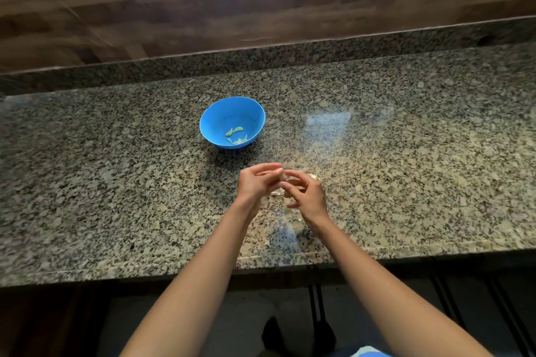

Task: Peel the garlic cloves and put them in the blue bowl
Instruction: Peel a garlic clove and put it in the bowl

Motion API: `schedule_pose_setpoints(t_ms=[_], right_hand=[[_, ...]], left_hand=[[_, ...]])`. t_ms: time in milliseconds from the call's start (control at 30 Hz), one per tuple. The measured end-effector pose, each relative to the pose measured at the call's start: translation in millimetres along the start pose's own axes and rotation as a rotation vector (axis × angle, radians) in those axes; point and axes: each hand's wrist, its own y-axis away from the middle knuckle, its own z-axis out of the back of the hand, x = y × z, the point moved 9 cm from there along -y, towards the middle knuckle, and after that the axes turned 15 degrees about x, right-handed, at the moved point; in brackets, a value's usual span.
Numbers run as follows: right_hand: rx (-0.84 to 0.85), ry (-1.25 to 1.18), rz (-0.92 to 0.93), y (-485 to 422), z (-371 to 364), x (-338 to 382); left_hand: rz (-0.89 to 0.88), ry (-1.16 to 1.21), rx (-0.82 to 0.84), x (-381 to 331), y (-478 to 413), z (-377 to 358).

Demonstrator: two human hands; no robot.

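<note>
Blue bowl on counter, a few peeled cloves at its bottom. Left hand and right hand meet just in front of bowl, fingers curled, tips touching. Can't tell what they pinch, too blurred. Pale scraps on counter under hands.

I was looking at a home kitchen: speckled granite countertop with matching upstand, wood-plank wall behind, blue bowl holding peeled garlic cloves.
</note>
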Motion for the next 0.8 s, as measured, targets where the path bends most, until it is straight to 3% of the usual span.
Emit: schedule_pose_setpoints(t_ms=[200, 500, 600, 700, 800], right_hand=[[-0.053, 0.033, 0.030, -4, -7, 4], [0.125, -0.133, -0.067, -11, -35, 0], [0.178, -0.243, -0.143, -12, -41, -3], [0.147, -0.255, -0.197, -9, -33, -14], [-0.041, 0.007, -0.180, -4, -2, -19]], left_hand=[[0.018, -0.099, -0.013, 3, 17, 15], [-0.086, -0.403, -0.036, -5, 26, 37], [-0.113, -0.385, -0.055, -6, 29, 41], [-0.081, -0.303, -0.183, 1, 31, 67], [-0.009, -0.548, -0.437, 4, 38, 110]])
